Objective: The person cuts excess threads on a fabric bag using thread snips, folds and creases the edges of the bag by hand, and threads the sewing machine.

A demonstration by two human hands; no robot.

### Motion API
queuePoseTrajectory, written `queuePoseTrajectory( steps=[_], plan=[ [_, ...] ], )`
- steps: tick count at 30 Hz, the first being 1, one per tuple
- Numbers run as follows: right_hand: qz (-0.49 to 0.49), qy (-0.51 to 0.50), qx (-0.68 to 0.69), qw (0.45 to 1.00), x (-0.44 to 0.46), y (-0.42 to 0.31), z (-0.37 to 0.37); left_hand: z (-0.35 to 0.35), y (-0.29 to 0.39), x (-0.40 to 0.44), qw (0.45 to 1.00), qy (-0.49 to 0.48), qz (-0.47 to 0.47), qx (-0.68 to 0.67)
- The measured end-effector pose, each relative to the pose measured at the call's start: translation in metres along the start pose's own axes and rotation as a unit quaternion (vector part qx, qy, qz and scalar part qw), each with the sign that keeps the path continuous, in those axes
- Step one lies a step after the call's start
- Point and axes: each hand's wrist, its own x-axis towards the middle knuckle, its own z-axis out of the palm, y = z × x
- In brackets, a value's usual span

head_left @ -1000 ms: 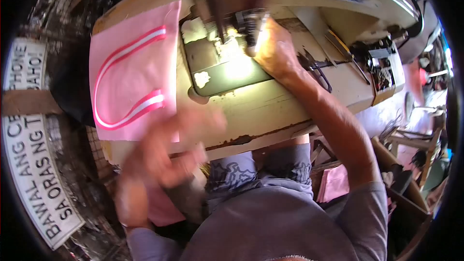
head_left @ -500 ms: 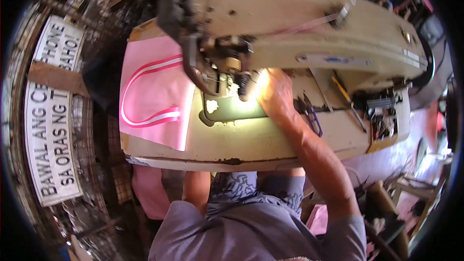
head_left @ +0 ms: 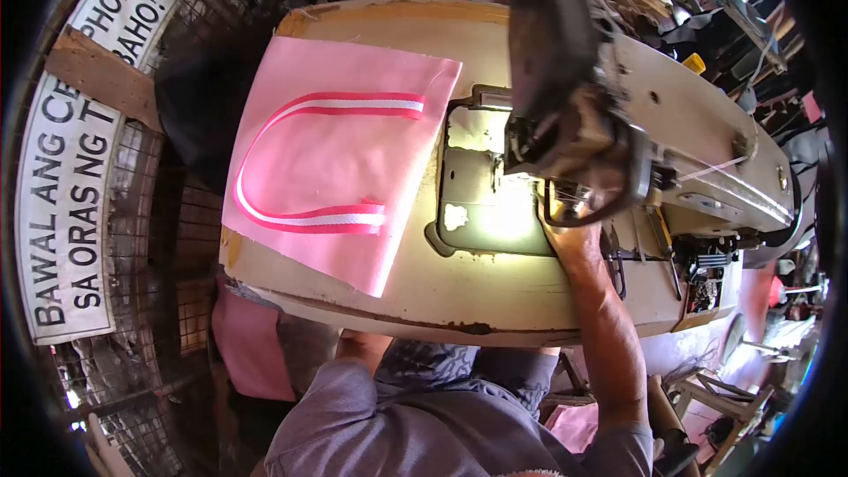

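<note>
My right hand point(head_left: 576, 238) is at the lit needle area of a sewing machine point(head_left: 707, 137), on the right side of the dark metal bed plate point(head_left: 477, 178). The machine head covers most of its fingers, so I cannot see what they hold. My left forearm point(head_left: 364, 347) reaches down beneath the table edge, and the left hand is out of sight. To the left of the plate lies a pink fabric panel point(head_left: 314, 163). A strap with red edges and a white centre point(head_left: 245, 178) curves in a U on it.
Beside my right wrist is a pair of scissors point(head_left: 616, 265). A yellow-handled tool point(head_left: 661, 234) lies farther right, near a box of small metal parts point(head_left: 704, 287). Pink cloth point(head_left: 247, 344) hangs below the table's left end. A lettered sign point(head_left: 66, 212) is at the far left.
My view has swung left, so the machine appears farther right and the whole pink panel shows. My right hand stays near the needle but is now more hidden by the machine head.
</note>
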Motion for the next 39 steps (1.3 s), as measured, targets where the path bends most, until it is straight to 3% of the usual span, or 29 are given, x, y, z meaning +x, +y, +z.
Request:
queuePoseTrajectory(
  steps=[2,3,4,6,7,10,12,13,14,16,19,22,25,26,28,30,31,32,33,36,39],
  plan=[
    [0.045,0.007,0.032,0.998,-0.021,0.02,0.024,0.004,0.001,0.016,1.0,0.002,0.004,-0.011],
    [-0.056,-0.032,-0.154,0.986,-0.02,0.023,0.021,0.005,0.002,0.024,1.0,0.001,0.006,-0.017],
    [-0.165,-0.032,-0.328,0.93,-0.02,0.025,0.018,0.007,0.002,0.031,1.0,0.001,0.007,-0.02],
    [-0.208,-0.088,-0.533,0.815,-0.045,0.041,0.033,0.013,0.002,0.041,1.0,0.001,0.007,-0.026],
    [-0.225,-0.081,-0.566,0.789,-0.047,0.044,0.032,0.015,0.002,0.046,1.0,0.002,0.008,-0.027],
    [-0.19,-0.041,-0.513,0.836,-0.048,0.047,0.023,0.022,0.002,0.053,0.999,-0.001,0.006,-0.033],
    [0.021,0.011,-0.3,0.954,-0.046,0.03,0.036,0.028,0.001,0.057,0.999,-0.004,0.004,-0.033],
    [0.109,0.071,-0.186,0.974,-0.042,0.02,0.042,0.029,0.001,0.06,0.999,-0.006,0.005,-0.036],
    [-0.008,-0.005,-0.321,0.947,-0.041,0.034,0.026,0.029,0.001,0.06,0.999,-0.006,0.005,-0.036],
    [-0.118,-0.029,-0.384,0.915,-0.043,0.041,0.021,0.031,-0.002,0.06,0.999,-0.013,0.009,-0.038],
    [-0.209,-0.007,-0.465,0.86,-0.048,0.044,0.03,0.029,-0.005,0.056,0.998,-0.025,0.013,-0.051],
    [-0.239,-0.127,-0.61,0.744,-0.052,0.034,0.035,0.024,-0.011,0.043,0.995,-0.041,0.011,-0.087],
    [-0.117,-0.164,-0.335,0.92,-0.032,0.035,0.03,0.014,-0.02,0.014,0.987,-0.084,0.01,-0.139],
    [-0.062,-0.174,-0.236,0.954,-0.026,0.031,0.027,0.009,-0.024,0.0,0.981,-0.107,0.011,-0.16],
    [0.051,-0.144,-0.043,0.987,-0.011,0.016,0.018,-0.004,-0.03,-0.032,0.965,-0.166,0.017,-0.205],
    [0.176,-0.1,0.169,0.965,0.005,0.004,0.014,-0.019,-0.038,-0.072,0.934,-0.247,0.027,-0.257],
    [0.147,-0.076,0.117,0.979,0.02,-0.008,-0.003,-0.028,-0.043,-0.095,0.91,-0.298,0.036,-0.286],
    [0.186,-0.029,0.22,0.957,0.028,-0.02,-0.015,-0.036,-0.046,-0.115,0.886,-0.344,0.044,-0.307],
    [0.203,-0.061,0.206,0.955,0.026,-0.016,-0.011,-0.046,-0.047,-0.137,0.856,-0.393,0.052,-0.332],
    [0.109,0.002,0.167,0.98,0.03,-0.018,-0.008,-0.074,-0.022,-0.203,0.764,-0.511,0.08,-0.386],
    [0.099,-0.025,0.146,0.984,0.027,-0.012,-0.002,-0.1,0.06,-0.247,0.745,-0.524,0.1,-0.4]
  ],
)
